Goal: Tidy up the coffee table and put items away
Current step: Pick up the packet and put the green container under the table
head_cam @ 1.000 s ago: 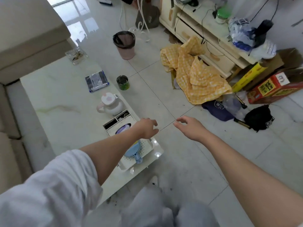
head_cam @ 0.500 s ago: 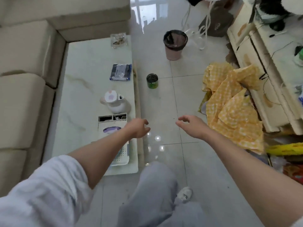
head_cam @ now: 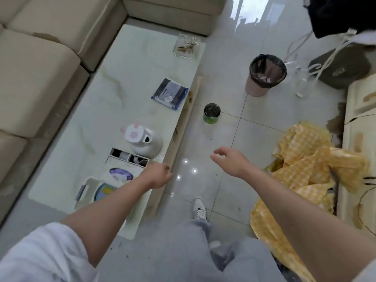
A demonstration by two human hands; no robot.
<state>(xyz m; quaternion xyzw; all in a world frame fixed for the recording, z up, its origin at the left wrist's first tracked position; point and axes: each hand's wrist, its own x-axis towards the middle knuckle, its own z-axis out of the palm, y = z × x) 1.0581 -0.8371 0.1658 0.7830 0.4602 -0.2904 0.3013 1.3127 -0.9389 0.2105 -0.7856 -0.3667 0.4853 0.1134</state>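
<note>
beside the coffee table (head_cam: 130,82): green can (head_cam: 211,113), pink bin (head_cam: 264,75) further out
left hand (head_cam: 157,177): empty, fingers loosely curled
right hand (head_cam: 231,160): empty, fingers loosely spread

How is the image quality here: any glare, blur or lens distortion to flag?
Head view: bright window glare streaks the glossy floor tiles, and small light spots reflect between the left hand and right hand. Wide-angle bending curves the sofa and coffee table edges. The white sleeve and grey trousers nearest the camera look soft; the ashtray contents are smeared.
</note>
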